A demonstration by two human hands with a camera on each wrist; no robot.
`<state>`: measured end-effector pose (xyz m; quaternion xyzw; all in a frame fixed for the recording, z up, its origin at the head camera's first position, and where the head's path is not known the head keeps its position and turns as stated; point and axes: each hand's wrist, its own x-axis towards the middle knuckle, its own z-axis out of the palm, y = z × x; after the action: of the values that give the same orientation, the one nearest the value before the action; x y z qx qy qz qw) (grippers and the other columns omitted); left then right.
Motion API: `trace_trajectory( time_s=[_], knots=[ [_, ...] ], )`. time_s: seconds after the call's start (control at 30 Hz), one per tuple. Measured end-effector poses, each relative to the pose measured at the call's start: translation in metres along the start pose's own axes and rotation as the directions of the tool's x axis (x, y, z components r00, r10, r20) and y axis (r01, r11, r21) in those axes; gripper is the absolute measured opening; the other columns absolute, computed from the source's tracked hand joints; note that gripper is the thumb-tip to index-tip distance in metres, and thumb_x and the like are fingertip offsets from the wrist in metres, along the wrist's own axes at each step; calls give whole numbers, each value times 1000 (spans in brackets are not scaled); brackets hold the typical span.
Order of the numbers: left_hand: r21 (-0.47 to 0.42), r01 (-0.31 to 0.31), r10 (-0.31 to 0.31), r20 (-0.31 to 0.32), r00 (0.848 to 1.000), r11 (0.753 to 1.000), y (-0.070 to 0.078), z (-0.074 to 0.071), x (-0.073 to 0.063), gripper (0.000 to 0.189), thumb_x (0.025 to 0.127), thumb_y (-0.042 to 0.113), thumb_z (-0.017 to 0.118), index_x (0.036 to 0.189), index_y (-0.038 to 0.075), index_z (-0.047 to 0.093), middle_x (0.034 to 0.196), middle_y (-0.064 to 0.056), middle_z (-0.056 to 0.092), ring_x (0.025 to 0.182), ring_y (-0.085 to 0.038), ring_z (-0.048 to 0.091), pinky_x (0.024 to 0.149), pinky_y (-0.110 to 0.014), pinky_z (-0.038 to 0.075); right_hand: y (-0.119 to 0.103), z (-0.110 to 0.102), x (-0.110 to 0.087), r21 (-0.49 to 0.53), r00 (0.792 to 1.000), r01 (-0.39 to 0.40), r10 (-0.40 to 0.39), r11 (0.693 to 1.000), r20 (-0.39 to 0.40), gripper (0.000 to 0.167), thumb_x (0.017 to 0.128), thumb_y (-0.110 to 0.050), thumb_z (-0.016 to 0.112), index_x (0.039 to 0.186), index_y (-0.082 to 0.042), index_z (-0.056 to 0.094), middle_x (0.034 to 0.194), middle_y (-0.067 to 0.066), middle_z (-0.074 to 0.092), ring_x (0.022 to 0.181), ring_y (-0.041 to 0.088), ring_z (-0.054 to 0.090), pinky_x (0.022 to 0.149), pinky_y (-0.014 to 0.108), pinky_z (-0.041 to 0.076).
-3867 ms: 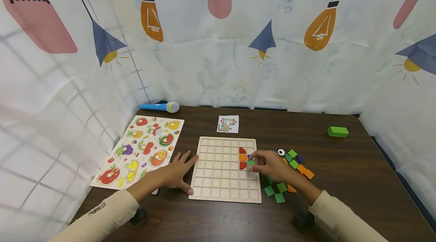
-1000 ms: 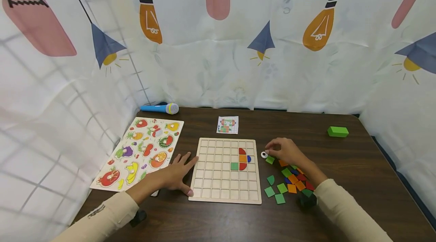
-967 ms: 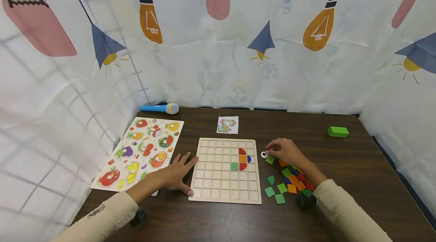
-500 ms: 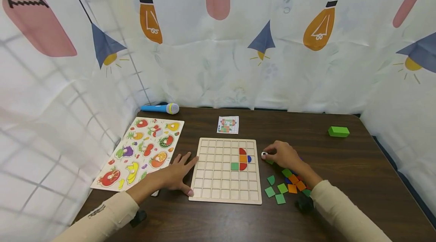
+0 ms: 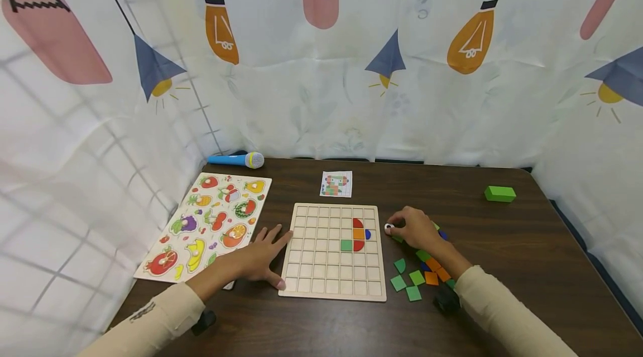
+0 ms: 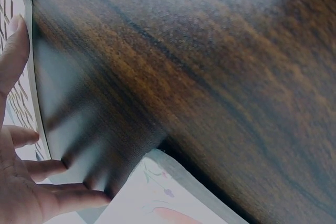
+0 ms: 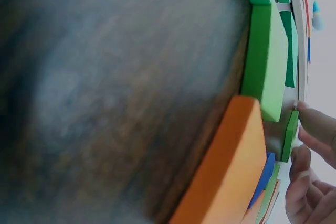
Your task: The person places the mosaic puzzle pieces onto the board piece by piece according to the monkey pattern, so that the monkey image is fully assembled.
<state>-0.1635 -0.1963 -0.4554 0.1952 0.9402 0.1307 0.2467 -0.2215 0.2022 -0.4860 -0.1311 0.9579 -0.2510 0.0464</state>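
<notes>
My left hand [image 5: 261,256] lies with spread fingers along the left side of the wooden grid board [image 5: 321,273]. Its thumb touches the lower left corner, as the left wrist view also shows. On the board are two red half-circles [image 5: 358,223], an orange square [image 5: 358,233], a blue half-circle [image 5: 368,234] and a green square [image 5: 346,245]. Just right of the board, my right hand [image 5: 417,228] pinches a small white eye piece [image 5: 388,228] with a dark dot between thumb and index finger. A green tile [image 7: 290,136] lies under these fingers.
Loose green, orange and blue tiles [image 5: 416,278] lie below the right hand, partly hidden by the forearm. A fruit puzzle board [image 5: 221,209] sits left, with a blue toy microphone [image 5: 233,159] behind it. A pattern card [image 5: 336,184] and a green block [image 5: 499,194] lie farther back.
The right hand has left the board, where a green square now sits farther left. The eye piece has shifted left toward the board, now in the right fingertips. The left hand stays put.
</notes>
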Motion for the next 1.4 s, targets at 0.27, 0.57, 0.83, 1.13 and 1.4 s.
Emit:
trace_trajectory(
  time_s=[0.27, 0.57, 0.83, 1.13, 1.4],
  knots=[
    [-1, 2, -2, 1, 1000, 1000, 1, -1, 0, 115, 72, 53, 86, 160, 14, 24, 165, -25, 14, 147, -59, 13, 110, -69, 31, -5, 1, 1, -8, 999, 26, -26, 1000, 42, 16, 91, -25, 76, 103, -14, 72, 102, 3, 68, 94, 21, 64, 85, 46, 54],
    [-5, 2, -2, -3, 1000, 1000, 0, 1, 0, 115, 71, 53, 86, 160, 14, 23, 165, -25, 13, 147, -59, 13, 110, -69, 30, -10, 5, 1, 23, 994, 94, -95, 995, 54, 12, 91, -18, 75, 102, -15, 72, 99, 1, 65, 89, 16, 60, 83, 42, 53],
    [-3, 4, -4, -1, 1000, 1000, 0, 1, -1, 114, 73, 51, 86, 160, 14, 24, 165, -25, 14, 148, -58, 13, 111, -68, 31, -11, 5, 0, 32, 988, 117, -120, 993, 96, 14, 95, -19, 70, 109, -17, 72, 103, 0, 69, 91, 15, 61, 87, 42, 54],
    [-5, 8, -8, -1, 1000, 1000, 1, 0, -1, 114, 72, 51, 86, 160, 14, 24, 165, -25, 15, 147, -58, 13, 110, -69, 32, -10, 1, 1, 103, 976, 205, -211, 973, 47, 22, 96, -21, 69, 116, -12, 70, 86, -6, 63, 73, 10, 52, 67, 25, 46],
    [-6, 9, -9, -1, 1000, 1000, 1, 0, 0, 115, 72, 52, 86, 160, 14, 23, 165, -26, 14, 148, -58, 12, 109, -70, 31, -16, -2, 4, 228, 960, 230, -259, 946, 109, 27, 95, -20, 71, 119, -10, 71, 86, -4, 62, 65, 9, 53, 58, 23, 47]
  ],
)
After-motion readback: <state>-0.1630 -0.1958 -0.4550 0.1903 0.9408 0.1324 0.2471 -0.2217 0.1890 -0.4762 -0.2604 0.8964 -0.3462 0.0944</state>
